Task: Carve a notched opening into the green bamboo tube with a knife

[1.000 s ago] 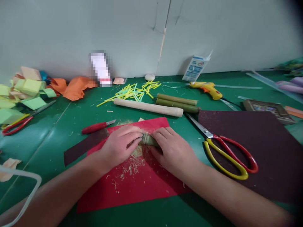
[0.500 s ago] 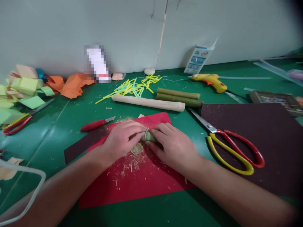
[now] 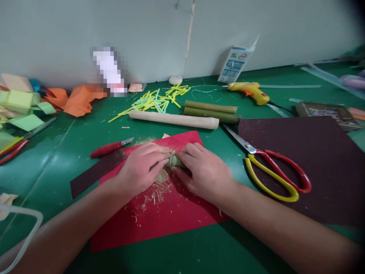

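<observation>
A short green bamboo piece lies crosswise between my hands, above a red sheet. My right hand is closed around its right part, fingers on top and thumb below. At the bamboo's left end, my left hand is closed with fingertips and thumb pressed against it. Whether a thin dark piece is also pinched in the left fingers is unclear. Pale shavings and dust are scattered on the red sheet beneath. Left of my left hand is a red-handled knife, beside a dark brown strip.
Large scissors lie on a dark brown sheet at right. Behind are a pale stick, green bamboo lengths, cut yellow straws and a yellow glue gun. Folded papers are at left.
The whole view has shifted slightly, so things appear a little further left and higher. My hands stay closed at the bamboo, with a bit more of its left end showing.
</observation>
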`<state>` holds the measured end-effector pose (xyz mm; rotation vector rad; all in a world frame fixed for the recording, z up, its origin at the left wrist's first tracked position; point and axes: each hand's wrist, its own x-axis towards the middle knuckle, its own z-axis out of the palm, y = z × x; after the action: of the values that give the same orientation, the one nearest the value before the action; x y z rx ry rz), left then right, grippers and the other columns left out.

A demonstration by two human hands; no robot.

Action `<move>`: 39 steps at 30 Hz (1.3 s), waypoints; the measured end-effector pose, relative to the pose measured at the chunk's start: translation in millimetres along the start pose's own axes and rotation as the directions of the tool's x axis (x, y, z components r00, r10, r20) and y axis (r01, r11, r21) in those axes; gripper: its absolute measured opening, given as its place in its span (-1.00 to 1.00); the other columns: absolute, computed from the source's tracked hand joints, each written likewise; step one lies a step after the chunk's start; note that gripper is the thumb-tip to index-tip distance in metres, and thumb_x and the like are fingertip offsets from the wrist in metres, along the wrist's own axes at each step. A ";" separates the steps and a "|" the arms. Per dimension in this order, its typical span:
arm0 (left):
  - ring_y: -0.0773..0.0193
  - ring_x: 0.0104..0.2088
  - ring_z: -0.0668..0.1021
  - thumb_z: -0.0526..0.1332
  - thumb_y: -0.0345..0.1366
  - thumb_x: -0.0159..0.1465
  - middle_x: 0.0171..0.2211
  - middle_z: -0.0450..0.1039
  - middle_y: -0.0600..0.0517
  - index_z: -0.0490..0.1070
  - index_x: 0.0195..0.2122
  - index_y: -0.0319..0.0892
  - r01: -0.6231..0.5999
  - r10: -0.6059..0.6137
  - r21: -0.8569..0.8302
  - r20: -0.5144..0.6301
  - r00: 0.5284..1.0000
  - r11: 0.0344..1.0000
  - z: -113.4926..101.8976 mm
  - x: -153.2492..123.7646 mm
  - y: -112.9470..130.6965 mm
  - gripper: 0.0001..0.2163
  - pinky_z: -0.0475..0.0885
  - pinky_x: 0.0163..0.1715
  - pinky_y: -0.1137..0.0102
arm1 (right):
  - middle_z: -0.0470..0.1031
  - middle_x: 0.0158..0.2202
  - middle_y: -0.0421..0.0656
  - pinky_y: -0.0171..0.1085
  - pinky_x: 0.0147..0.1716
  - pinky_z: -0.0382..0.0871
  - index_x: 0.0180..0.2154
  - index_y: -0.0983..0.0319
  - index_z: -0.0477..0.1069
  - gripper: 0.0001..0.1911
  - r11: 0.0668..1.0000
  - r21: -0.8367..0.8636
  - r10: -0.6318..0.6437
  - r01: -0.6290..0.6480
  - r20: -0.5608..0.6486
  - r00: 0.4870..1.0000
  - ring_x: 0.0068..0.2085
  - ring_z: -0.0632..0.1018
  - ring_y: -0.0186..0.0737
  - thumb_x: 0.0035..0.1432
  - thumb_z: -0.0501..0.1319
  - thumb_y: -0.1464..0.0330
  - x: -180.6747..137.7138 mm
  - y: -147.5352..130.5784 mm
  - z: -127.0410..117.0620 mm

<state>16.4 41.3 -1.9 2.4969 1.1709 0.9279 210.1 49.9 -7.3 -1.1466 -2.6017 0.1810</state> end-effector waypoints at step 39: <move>0.26 -0.24 0.50 0.12 -0.42 0.24 -0.27 0.51 -0.01 0.45 -0.26 -0.20 0.015 -0.015 0.013 0.031 0.999 1.000 -3.4 4.4 7.9 -0.87 0.37 -0.16 0.34 | 0.34 -0.32 -0.09 -0.21 -0.35 0.19 -0.30 0.26 0.39 -0.77 0.999 0.046 0.007 -0.008 0.022 1.000 -0.26 0.31 -0.17 0.18 0.06 0.26 -0.3 -0.6 -2.6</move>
<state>21.1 39.2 6.2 2.4997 1.1873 0.8770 210.7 49.2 -4.8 -1.1452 -2.5978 0.2554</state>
